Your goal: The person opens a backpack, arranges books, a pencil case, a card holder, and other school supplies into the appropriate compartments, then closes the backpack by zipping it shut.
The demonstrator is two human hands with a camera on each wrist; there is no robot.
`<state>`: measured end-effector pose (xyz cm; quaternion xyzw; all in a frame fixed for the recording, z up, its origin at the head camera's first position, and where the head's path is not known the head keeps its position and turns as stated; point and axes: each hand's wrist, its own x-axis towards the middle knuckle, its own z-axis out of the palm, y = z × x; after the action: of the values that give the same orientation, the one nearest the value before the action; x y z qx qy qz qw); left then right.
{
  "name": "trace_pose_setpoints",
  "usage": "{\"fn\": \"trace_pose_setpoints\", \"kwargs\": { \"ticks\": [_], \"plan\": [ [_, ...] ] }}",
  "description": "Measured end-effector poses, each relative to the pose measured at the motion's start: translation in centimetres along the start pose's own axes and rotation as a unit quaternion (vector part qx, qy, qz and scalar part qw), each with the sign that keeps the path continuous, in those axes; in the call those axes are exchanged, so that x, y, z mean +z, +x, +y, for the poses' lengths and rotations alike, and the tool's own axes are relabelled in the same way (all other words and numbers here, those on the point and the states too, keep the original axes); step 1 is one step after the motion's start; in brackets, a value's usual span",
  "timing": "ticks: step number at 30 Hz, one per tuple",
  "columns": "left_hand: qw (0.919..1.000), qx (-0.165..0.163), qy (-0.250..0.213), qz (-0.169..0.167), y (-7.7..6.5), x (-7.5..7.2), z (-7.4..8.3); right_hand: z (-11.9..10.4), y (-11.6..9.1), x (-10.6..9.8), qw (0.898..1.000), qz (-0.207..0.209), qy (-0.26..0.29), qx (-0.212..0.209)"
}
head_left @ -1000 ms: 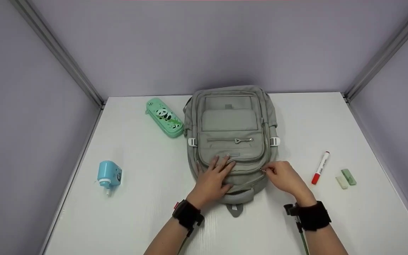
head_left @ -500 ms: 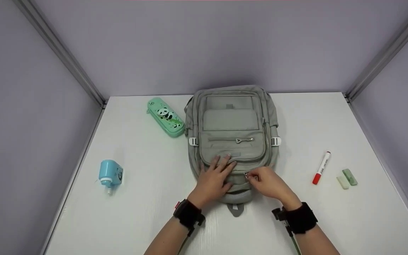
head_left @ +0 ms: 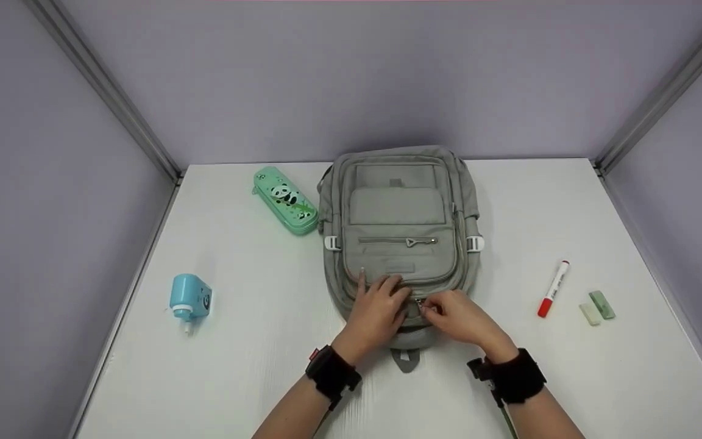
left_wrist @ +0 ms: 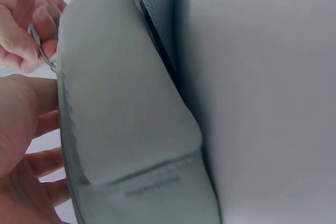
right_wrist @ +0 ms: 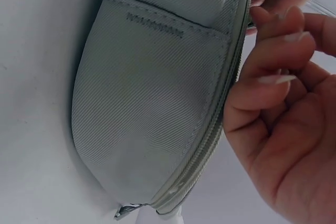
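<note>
A grey backpack (head_left: 397, 207) lies front side up on the white table, its top end with the loop toward me. My right hand (head_left: 457, 316) pinches a metal zipper pull (head_left: 419, 301) at the middle of the zipper that curves across the near end. The left wrist view shows that pull (left_wrist: 37, 39) as a metal ring between the right fingertips. Close beside it, my left hand (head_left: 375, 314) rests on the bag with fingers spread and slightly bent. In the right wrist view the zipper track (right_wrist: 207, 140) runs past the curled right fingers (right_wrist: 262, 98).
A green panda pencil case (head_left: 285, 201) lies against the backpack's left side. A light blue bottle (head_left: 189, 299) is farther left on the table (head_left: 253, 341). To the right are a red-capped marker (head_left: 553, 288) and two small erasers, one green (head_left: 601, 305), one pale (head_left: 589, 314). Walls enclose three sides.
My right hand has drawn the zipper pull leftward from the bag's right side to the middle. My left hand has shifted slightly right, closer to it, its fingers more bent.
</note>
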<state>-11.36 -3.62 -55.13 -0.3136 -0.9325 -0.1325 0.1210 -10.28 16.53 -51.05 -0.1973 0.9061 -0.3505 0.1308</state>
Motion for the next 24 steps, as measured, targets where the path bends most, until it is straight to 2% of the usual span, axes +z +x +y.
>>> {"fn": "trace_pose_setpoints", "kwargs": {
  "ticks": [4, 8, 13, 17, 19, 21, 24],
  "plan": [
    [0.9978, 0.042, -0.008, 0.050, 0.2, 0.1, 0.7, -0.3, 0.0, 0.1, 1.000, 0.005, 0.000, -0.010],
    [0.9947, 0.069, -0.001, 0.076, 0.4, 0.4, 1.2, -0.5, 0.0, 0.1, 1.000, 0.007, 0.003, -0.017],
    [0.9928, 0.076, 0.001, 0.092, 0.6, 0.6, 1.4, -0.4, -0.1, -0.5, 0.999, -0.007, 0.025, -0.034],
    [0.9918, 0.073, -0.036, 0.099, 0.8, 0.7, 1.4, 0.0, 0.1, -1.2, 0.998, -0.008, 0.053, -0.043],
    [0.9918, 0.065, -0.055, 0.096, 0.8, 0.7, 1.4, 0.3, 0.3, -1.4, 0.998, 0.026, 0.038, -0.049],
    [0.9924, 0.053, -0.069, 0.087, 0.8, 0.7, 1.5, 0.7, 0.5, -1.4, 0.996, 0.077, -0.001, -0.053],
    [0.9947, 0.034, -0.071, 0.067, 0.8, 0.7, 1.6, 1.4, 1.0, -1.1, 0.983, 0.150, -0.087, -0.067]
  ]
}}
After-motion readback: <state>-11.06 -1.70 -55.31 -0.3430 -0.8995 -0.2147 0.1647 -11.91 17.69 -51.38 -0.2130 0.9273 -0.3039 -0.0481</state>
